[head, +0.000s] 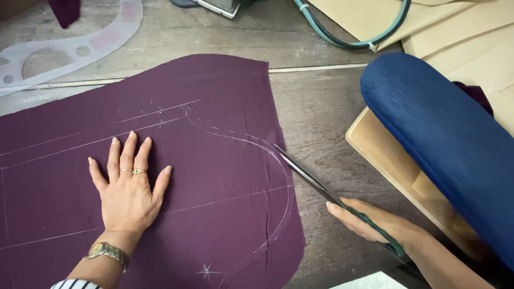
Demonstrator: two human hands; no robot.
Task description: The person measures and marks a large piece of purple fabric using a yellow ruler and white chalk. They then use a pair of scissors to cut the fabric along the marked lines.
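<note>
While flat on cloth (214, 176), left hand (128, 195).

plum fabric (214, 176) with white chalk lines (251, 142), blue cushion (444, 139)

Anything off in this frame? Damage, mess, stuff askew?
Nothing stands out. The purple cloth lies flat on the table, pinned by the left hand. The right hand holds scissors with the blades at the chalked curve on the cloth's edge.

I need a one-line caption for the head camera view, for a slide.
Left hand lies flat on chalk-marked purple fabric while the right hand holds scissors at its edge.
</note>
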